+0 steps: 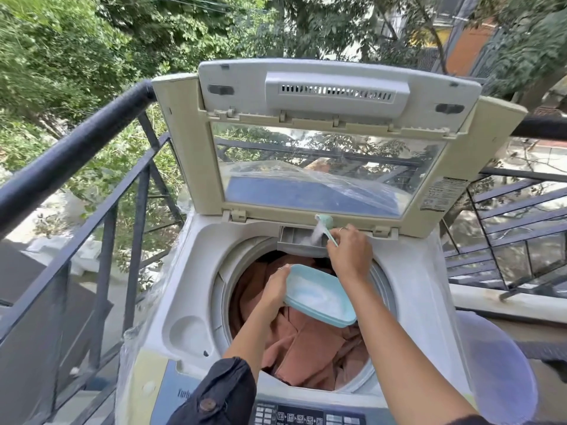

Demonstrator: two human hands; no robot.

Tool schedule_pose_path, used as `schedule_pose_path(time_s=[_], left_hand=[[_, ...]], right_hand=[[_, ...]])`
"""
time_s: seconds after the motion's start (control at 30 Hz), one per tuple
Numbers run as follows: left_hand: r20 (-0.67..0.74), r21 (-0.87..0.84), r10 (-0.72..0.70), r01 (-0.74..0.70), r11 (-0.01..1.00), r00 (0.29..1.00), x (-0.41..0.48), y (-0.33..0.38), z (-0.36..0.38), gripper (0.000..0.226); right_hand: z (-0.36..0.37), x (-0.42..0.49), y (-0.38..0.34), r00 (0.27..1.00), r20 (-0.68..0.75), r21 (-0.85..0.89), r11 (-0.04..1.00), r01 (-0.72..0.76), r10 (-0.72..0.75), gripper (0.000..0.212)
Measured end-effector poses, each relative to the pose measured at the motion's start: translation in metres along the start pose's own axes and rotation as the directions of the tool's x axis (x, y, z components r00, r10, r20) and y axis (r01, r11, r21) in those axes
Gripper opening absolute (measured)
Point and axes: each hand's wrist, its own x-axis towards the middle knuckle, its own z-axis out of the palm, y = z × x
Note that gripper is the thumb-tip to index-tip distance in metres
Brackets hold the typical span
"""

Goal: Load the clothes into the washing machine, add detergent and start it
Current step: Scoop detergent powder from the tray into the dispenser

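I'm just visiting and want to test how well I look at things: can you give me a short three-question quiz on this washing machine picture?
1. True or false: rust-brown cloth garments already lie in the drum of the white top-loading washing machine.
2. The right hand tips the small pale blue plastic scoop over: A the grey detergent drawer; B the control panel; C the black railing.
3. Fill in: the left hand holds a pale blue rectangular plastic tub of white ____.
Key: 1 true; 2 A; 3 powder.
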Motion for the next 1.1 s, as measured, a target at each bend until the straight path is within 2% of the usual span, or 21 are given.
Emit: schedule_pose_path(time_s=[0.23, 0.37, 0.77, 1.1], left_hand=[[-0.003, -0.003, -0.001, 0.001, 1.0, 1.0, -0.01, 0.009, -0.001, 0.078], [-0.001, -0.027, -0.01, 0.01, 1.0, 1.0, -0.013, 0.011, -0.002, 0.082], [0.022, 0.013, -0.013, 0.013, 1.0, 1.0, -0.023, 0.019, -0.004, 0.026], [-0.031, -0.027, -0.005, 0.004, 1.0, 1.0, -0.032, 0.027, -0.002, 0.036]], right_hand=[[0.001, -0.001, 0.001, 0.995, -0.074, -0.029, 0.998, 0.06, -0.062, 0.025], [0.002, 0.0, 0.0, 0.987, -0.133, -0.026, 0.995, 0.091, -0.094, 0.025], [0.005, 0.001, 0.0, 0.965, -0.228, 0.012, 0.991, 0.137, -0.13, 0.023], [0.007, 0.002, 0.001, 0.961, -0.237, 0.019, 0.988, 0.152, -0.144, 0.024]])
